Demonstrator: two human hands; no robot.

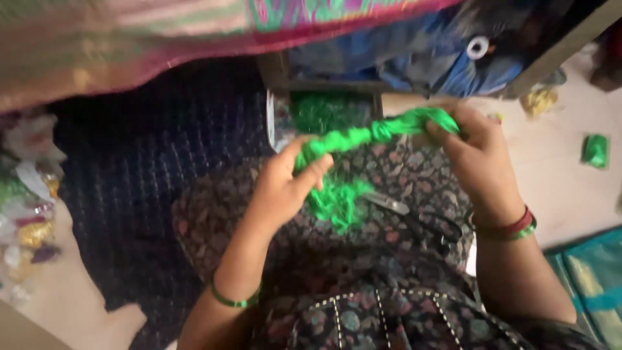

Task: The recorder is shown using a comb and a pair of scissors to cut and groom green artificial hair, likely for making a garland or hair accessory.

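Green thread bundle (363,139): twisted hank, stretched between both hands above the lap, loose frayed end hanging down at the left hand side.

Left hand (285,185): closed around the lower end of the bundle, thumb pressed over it; green bangle at the wrist. Right hand (476,159): fingers pinched shut on the upper end; red and green bangles at the wrist.

Under the bundle: scissors (414,217) with black handles, lying on the patterned dress (402,175) over the lap, partly hidden by the frayed end.

Behind the hands: open box (324,110) holding more green material; the bundle crosses in front of it.

Left: dark cloth (142,175) on the floor, then a heap of small packets (26,214), blurred.

Right: small green packet (595,150) on the pale floor, well apart. Teal fabric (593,285) at the lower right corner.

Top: striped pink and green fabric (162,32) hanging across the view
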